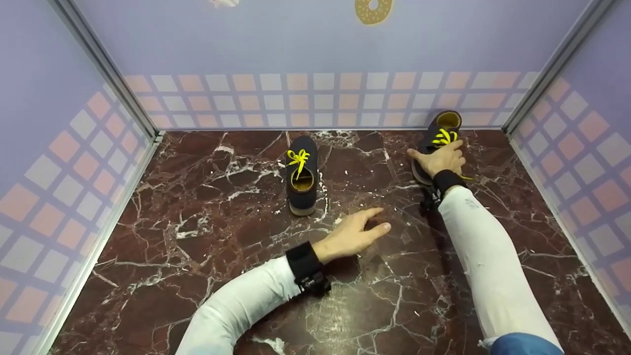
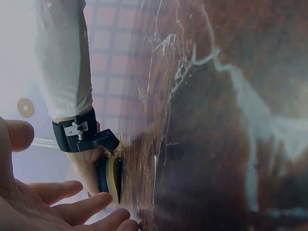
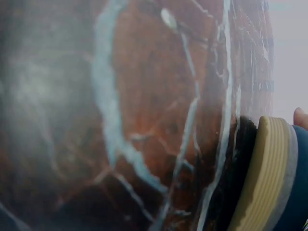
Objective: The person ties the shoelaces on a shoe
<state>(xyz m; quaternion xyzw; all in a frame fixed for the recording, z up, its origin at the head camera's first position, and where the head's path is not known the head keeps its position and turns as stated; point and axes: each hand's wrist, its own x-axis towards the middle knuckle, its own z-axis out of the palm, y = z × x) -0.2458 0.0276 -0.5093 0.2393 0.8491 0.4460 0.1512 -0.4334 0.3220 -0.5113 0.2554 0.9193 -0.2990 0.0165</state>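
Note:
Two dark navy shoes with yellow laces are on the dark red marbled surface. My right hand [image 1: 441, 160] grips the right shoe [image 1: 430, 140] across its front part, thumb on the left side and fingers on the right. That shoe's opening faces the back wall, and a yellow lace end shows beside the wrist. Its pale ribbed sole [image 3: 264, 168] appears in the right wrist view. The other shoe [image 1: 301, 197] stands left of centre, toe toward the back wall and laces tied in a bow. Below and right of it, my left hand [image 1: 347, 236] holds nothing, fingers extended and apart.
Lilac walls with pink and white checks enclose the marbled surface [image 1: 236, 212] at the back, left and right. Grey metal strips [image 1: 111, 74] run up the back corners. The right shoe's heel end is close to the back wall [image 1: 315, 54].

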